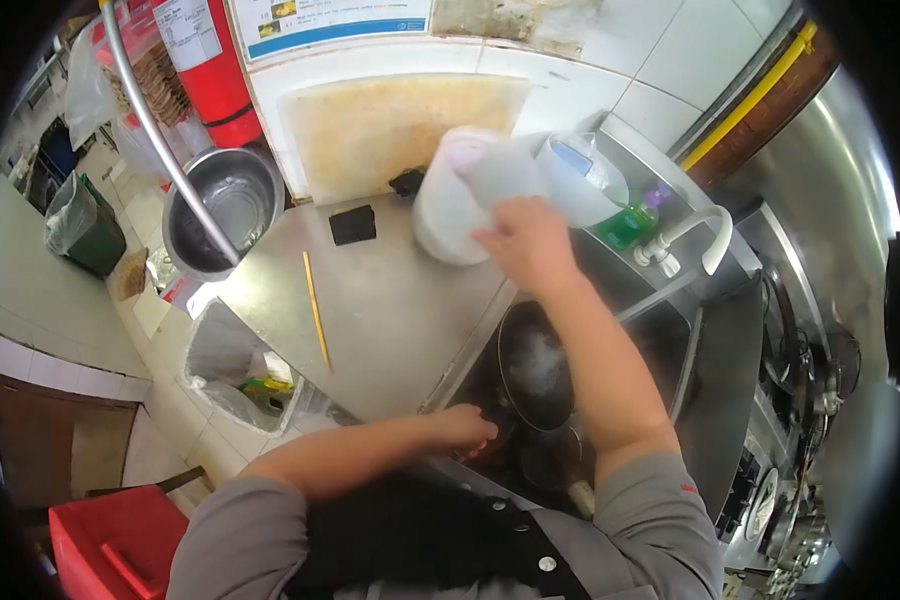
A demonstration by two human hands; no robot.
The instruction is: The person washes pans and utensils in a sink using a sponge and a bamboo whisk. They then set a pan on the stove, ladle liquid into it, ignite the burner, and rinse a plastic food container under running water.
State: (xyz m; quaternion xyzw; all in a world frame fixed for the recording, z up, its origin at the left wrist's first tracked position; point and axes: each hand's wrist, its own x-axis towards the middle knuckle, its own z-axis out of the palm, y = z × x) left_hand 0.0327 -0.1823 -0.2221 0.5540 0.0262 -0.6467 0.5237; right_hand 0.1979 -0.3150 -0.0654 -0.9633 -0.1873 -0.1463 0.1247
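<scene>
My right hand is closed on a whitish sheet, blurred by motion, at the side of a white paper roll. The roll stands upright on the steel counter. Lower down, my left hand is closed at the handle end of a dark frying pan. The pan is tilted over the sink, its inside pale and shiny. Beneath it, a second pan with a light handle lies partly hidden by my right arm.
A yellow stick and a black pad lie on the counter. A white faucet and green soap bottle stand behind the sink. A cutting board leans on the wall. Left are a metal bowl and lined bin.
</scene>
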